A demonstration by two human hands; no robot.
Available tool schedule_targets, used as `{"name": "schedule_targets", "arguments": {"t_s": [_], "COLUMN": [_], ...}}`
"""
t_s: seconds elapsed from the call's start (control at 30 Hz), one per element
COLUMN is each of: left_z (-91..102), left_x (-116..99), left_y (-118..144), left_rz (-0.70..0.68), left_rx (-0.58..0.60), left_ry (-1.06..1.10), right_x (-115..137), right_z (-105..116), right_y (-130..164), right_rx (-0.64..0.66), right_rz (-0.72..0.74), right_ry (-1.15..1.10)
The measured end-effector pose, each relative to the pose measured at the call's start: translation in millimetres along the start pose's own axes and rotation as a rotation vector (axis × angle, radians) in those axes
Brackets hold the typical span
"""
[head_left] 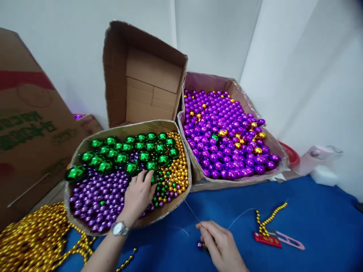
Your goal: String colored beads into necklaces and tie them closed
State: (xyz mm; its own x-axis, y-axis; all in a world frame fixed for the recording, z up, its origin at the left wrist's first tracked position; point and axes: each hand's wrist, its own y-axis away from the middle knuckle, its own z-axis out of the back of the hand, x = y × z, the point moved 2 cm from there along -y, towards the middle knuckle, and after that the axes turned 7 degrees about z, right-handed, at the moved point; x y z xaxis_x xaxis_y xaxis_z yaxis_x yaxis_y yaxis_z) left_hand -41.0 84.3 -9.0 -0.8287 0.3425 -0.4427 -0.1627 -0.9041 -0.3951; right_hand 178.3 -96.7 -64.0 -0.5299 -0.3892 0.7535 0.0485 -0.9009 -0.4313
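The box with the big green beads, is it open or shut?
Open. No flaps cover the top of the box; the big green beads show inside, and the left hand is down among the beads.

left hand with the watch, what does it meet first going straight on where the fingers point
Probably a large green bead just ahead of the left hand; it may already be touching one, since depth is unclear there.
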Motion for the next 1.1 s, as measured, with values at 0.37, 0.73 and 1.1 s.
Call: {"name": "schedule_targets", "arguments": {"t_s": [0.37, 0.73, 1.1], "left_z": [8.1, 8.5, 13.6], "left_x": [-39.8, -36.5, -33.8], "left_y": [38.0, 53.5, 54.0], "left_rz": [0.684, 0.555, 0.431], "left_rx": [0.511, 0.575, 0.524], "left_ry": [1.658, 1.523, 1.280], "right_x": [15.0, 7.5, -3.7], "right_z": [-5.7, -3.4, -2.0], "right_y": [0.5, 8.4, 11.4], "right_rx": [0.027, 0.035, 0.093], "right_rz": [0.035, 0.028, 0.158], "right_ry": [0.023, 0.109, 0.379]}}
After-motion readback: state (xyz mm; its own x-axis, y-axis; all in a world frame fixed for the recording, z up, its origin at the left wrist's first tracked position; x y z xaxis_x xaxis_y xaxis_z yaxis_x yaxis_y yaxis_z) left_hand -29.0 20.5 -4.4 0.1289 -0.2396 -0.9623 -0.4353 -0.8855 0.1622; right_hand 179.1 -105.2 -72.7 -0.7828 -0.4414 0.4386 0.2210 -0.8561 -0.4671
